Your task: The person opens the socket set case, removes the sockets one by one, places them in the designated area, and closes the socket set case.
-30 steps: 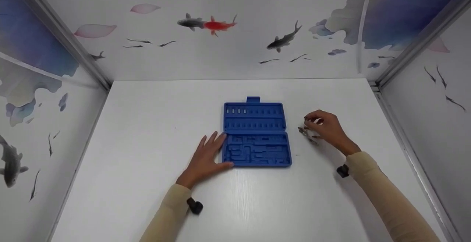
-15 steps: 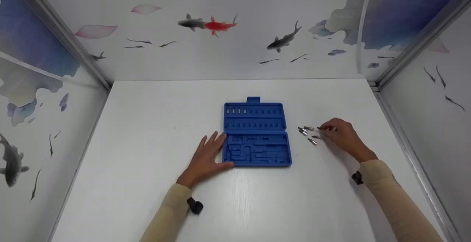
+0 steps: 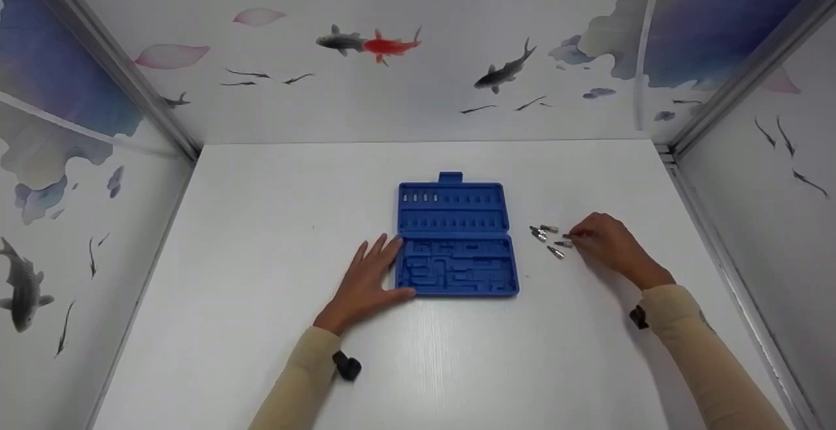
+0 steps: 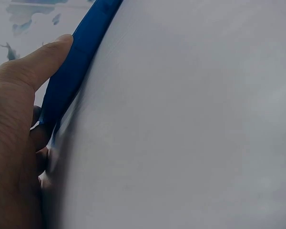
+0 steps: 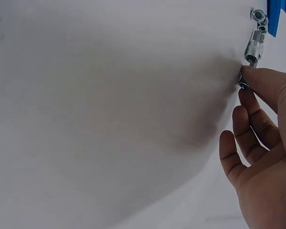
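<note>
An open blue plastic tool case (image 3: pixel 452 232) lies flat on the white table, its moulded slots facing up. My left hand (image 3: pixel 366 280) rests against its left side with fingers spread, the thumb on the front corner; the left wrist view shows that thumb (image 4: pixel 52 55) on the blue edge. To the right of the case, my right hand (image 3: pixel 610 247) pinches a small metal socket bit (image 5: pixel 243 84) between thumb and index finger, low over the table. Several more silver socket bits (image 3: pixel 555 252) lie loose between that hand and the case.
Several short silver pieces (image 3: pixel 425 198) stand in the left slots of the case's back row. A latch tab (image 3: pixel 450 177) sticks out at the back of the case. Walls printed with fish enclose the white table (image 3: pixel 274 188) at the back and sides.
My right hand has shifted right and towards me, from over the loose socket bits to their right side, uncovering them. In the last half second it barely moves. The left hand and case stay put.
</note>
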The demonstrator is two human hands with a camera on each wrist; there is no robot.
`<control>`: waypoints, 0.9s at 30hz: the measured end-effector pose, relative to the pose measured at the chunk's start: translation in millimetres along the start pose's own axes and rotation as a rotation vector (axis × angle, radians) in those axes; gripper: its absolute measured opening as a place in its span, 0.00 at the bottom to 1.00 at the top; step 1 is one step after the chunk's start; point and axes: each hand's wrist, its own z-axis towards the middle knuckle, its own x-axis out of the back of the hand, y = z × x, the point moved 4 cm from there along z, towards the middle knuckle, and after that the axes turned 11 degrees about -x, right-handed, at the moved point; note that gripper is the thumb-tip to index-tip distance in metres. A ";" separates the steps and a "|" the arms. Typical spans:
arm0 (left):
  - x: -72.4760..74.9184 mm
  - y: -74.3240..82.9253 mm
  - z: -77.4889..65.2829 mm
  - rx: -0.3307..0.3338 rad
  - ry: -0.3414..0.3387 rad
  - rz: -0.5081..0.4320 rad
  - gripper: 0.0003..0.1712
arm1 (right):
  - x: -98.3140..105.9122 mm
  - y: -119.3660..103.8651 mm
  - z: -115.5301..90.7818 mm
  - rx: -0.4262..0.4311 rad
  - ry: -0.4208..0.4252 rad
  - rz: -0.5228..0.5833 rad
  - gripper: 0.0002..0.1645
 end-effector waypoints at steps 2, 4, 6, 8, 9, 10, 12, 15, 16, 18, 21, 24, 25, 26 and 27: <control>-0.1 0.1 0.3 0.004 -0.004 0.006 0.66 | 0.7 0.9 0.3 -0.016 -0.012 0.016 0.07; 0.1 0.6 0.6 0.007 -0.002 0.002 0.66 | 3.7 0.4 0.2 -0.023 -0.011 0.042 0.08; 0.2 1.1 0.7 0.014 -0.005 -0.003 0.66 | 10.1 -3.5 0.4 -0.015 0.012 0.073 0.09; 0.2 1.3 0.7 0.017 -0.005 -0.007 0.66 | 19.0 -10.8 1.7 -0.002 0.044 0.114 0.12; 0.4 1.2 0.6 0.016 -0.001 -0.010 0.66 | 24.1 -15.9 2.9 0.000 0.061 0.134 0.12; 0.4 0.9 0.4 0.018 -0.003 -0.010 0.66 | 28.8 -21.6 4.6 0.002 0.077 0.158 0.13; 0.4 0.0 0.1 0.015 0.001 -0.009 0.66 | 36.5 -33.1 9.0 0.002 0.095 0.202 0.13; -0.3 -0.9 -0.2 0.011 0.005 -0.013 0.66 | 40.9 -48.2 15.4 -0.001 0.093 0.252 0.12; -0.6 -1.1 0.0 0.012 0.002 -0.014 0.66 | 39.9 -52.2 17.5 -0.001 0.084 0.270 0.12; -0.7 -1.0 0.3 0.008 0.000 -0.014 0.66 | 34.9 -60.1 21.7 0.002 0.062 0.292 0.12; -0.5 -0.5 0.6 0.007 -0.002 -0.011 0.66 | 21.8 -73.6 28.8 0.002 0.011 0.335 0.13; -0.2 0.3 0.3 0.010 -0.001 -0.004 0.66 | 4.8 -87.4 37.9 0.002 -0.044 0.374 0.14; -0.2 0.7 0.1 0.011 0.000 -0.004 0.66 | -0.9 -91.5 41.1 0.004 -0.059 0.383 0.15; -0.3 1.0 0.0 0.010 0.003 -0.005 0.66 | -6.5 -95.4 44.0 0.006 -0.075 0.396 0.15; -0.5 1.4 -0.2 0.010 0.006 -0.008 0.66 | -11.9 -98.7 47.0 0.009 -0.089 0.404 0.15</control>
